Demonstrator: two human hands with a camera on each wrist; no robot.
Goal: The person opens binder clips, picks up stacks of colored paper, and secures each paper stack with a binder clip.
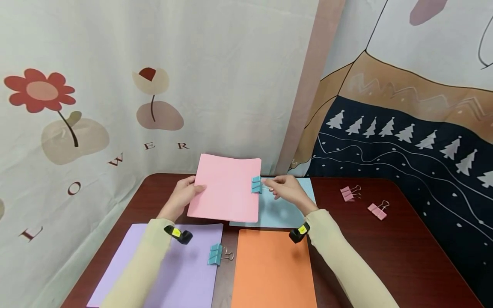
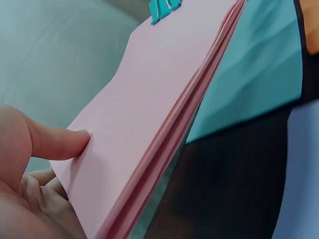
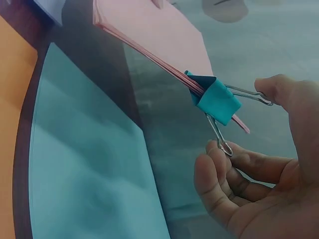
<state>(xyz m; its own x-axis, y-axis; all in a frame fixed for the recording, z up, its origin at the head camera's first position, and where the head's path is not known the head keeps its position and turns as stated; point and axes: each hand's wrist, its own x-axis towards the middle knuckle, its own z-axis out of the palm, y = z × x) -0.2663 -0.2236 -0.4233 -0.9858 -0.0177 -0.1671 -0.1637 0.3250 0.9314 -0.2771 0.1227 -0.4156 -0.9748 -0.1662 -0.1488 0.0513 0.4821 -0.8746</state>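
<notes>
Table: your dark red-brown tabletop (image 1: 358, 256) runs back to the fabric wall; it has a wood look and rounded far corners.
Pink paper stack (image 1: 227, 192): up off the table between your hands, face tilted toward you, overlapping the light-blue paper (image 1: 285, 209) in head view.
Left hand (image 1: 182, 192): pinching the stack's left edge, thumb on the face.
Right hand (image 1: 289, 188): gripping the teal binder clip (image 1: 256, 185) by its wire handles (image 3: 249, 94), thumb at one, fingers at the other.
Clip on stack: straddles the right edge; can't tell how hard it bites.
Near left: purple paper (image 1: 185, 273), second teal clip (image 1: 215, 255) at its right edge, handles pointing right.
Near centre: orange paper (image 1: 273, 273), just below the light-blue.
Table right: two pink binder clips (image 1: 348, 194), near each other, not touching.
Room, left: pale curtain (image 1: 231, 64) with printed flowers and letters.
Room, right: navy fabric (image 1: 385, 149), white tree row, brown hills above.
</notes>
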